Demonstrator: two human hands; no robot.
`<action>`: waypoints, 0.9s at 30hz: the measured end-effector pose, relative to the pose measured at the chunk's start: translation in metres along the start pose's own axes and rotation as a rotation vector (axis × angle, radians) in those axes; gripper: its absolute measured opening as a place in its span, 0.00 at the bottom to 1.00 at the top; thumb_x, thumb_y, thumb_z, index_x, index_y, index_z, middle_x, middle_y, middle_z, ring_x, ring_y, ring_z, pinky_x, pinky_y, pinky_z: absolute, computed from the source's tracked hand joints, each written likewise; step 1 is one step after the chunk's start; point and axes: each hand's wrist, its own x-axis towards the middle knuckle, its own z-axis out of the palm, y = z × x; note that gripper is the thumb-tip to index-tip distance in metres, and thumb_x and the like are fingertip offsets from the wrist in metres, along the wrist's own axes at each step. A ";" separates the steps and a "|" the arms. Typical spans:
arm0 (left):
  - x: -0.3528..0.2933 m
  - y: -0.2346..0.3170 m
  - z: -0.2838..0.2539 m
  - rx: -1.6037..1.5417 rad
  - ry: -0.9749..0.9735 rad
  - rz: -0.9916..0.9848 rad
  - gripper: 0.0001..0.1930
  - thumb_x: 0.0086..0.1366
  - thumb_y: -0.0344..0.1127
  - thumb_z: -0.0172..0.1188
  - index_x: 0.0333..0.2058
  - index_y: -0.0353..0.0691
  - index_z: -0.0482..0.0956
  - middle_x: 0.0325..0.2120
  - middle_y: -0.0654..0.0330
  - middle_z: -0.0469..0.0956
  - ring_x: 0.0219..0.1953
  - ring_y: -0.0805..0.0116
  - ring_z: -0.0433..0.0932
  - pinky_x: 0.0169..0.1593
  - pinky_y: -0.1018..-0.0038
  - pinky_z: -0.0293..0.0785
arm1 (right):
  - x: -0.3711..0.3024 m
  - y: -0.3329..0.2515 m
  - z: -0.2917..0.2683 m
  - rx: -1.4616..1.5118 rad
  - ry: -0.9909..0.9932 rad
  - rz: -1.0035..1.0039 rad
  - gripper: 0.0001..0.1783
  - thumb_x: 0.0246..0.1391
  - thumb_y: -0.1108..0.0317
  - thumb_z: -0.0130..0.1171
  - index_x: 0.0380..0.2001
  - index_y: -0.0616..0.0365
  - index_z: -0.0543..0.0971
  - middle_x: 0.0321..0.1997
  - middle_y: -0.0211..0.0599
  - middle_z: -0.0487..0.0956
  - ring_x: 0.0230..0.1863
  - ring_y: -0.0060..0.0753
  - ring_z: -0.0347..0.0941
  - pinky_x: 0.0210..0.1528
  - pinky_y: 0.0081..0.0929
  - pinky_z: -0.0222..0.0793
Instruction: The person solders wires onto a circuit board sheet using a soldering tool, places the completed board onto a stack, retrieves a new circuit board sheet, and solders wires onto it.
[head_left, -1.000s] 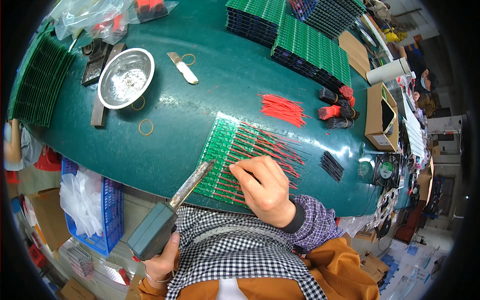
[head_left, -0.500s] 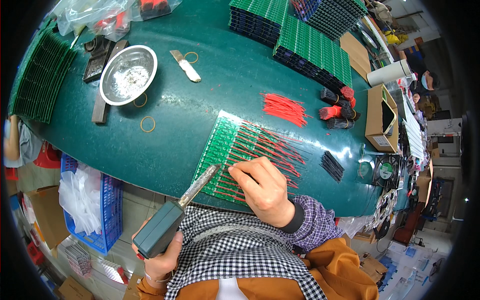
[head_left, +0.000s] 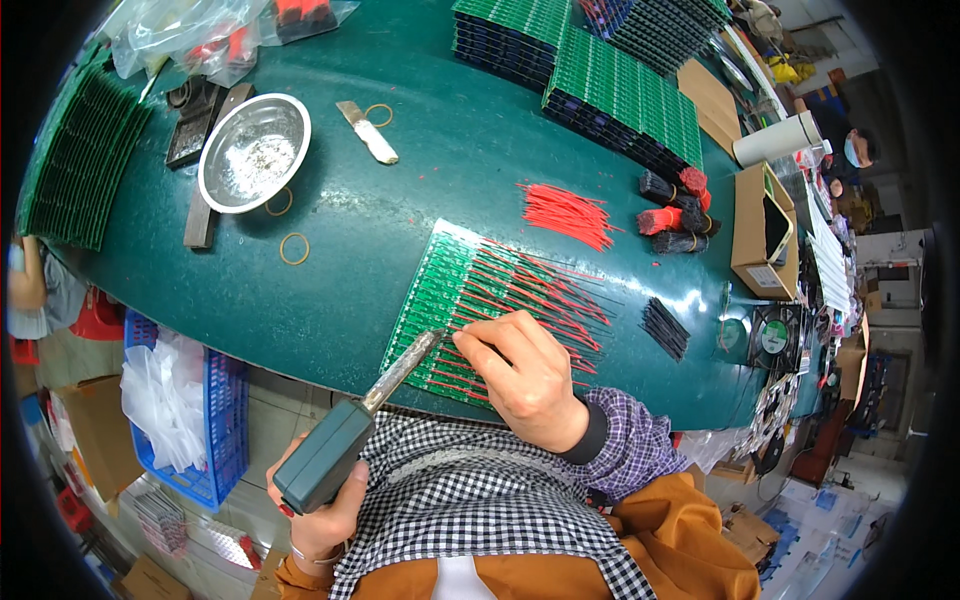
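My left hand is closed around the dark green handle of a soldering iron. The iron's tip rests at a green circuit board panel, close to the fingertips of my right hand. Those fingers are pinched on a thin wire at the board; its held end is mostly hidden. Rows of red and black wires stick out from the panel to the right. Loose red wires lie beyond the panel, and a small heap of black wires lies to its right.
Stacked green panels stand at the back, more panels at far left. A metal bowl, a knife and rubber bands lie left of centre. Wire bundles, a cardboard box and a fan sit at right.
The soldering iron's tip has shifted slightly right, closer to my right fingertips. My right hand has barely moved, and both hands keep their grip.
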 end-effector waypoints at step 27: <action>-0.035 -0.017 -0.009 0.101 0.066 -0.081 0.14 0.56 0.26 0.76 0.42 0.41 0.89 0.39 0.52 0.83 0.38 0.53 0.82 0.37 0.61 0.75 | -0.008 -0.003 0.000 0.003 0.018 -0.030 0.20 0.39 0.79 0.66 0.42 0.68 0.83 0.42 0.41 0.81 0.40 0.40 0.77 0.38 0.33 0.78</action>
